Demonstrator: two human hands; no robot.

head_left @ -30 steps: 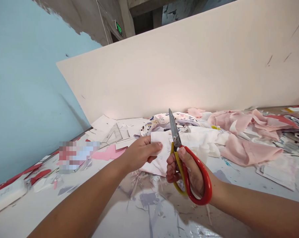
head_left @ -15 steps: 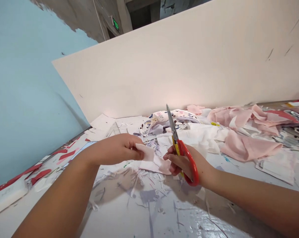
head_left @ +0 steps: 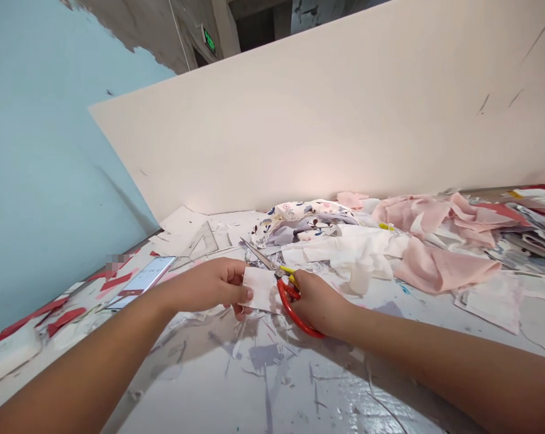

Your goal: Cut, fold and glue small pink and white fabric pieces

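Note:
My left hand (head_left: 213, 284) pinches a small white piece of cloth (head_left: 260, 288) just above the table. My right hand (head_left: 318, 301) is closed through the red and yellow handles of a pair of scissors (head_left: 285, 288). The steel blades lie low and point left and away, behind the top edge of the white piece. Both hands meet in the middle of the view, over a litter of thin cut scraps (head_left: 254, 337).
A heap of white, pink and flowered fabric (head_left: 367, 241) lies behind the hands and to the right. A phone (head_left: 142, 281) and a clear set square (head_left: 201, 242) lie at the left. A tall cream board (head_left: 327, 120) stands along the table's back, a blue wall at the left.
The scissors have swung down from pointing up to lying low and pointing left. My right hand has moved left towards my left hand, which still holds the white piece.

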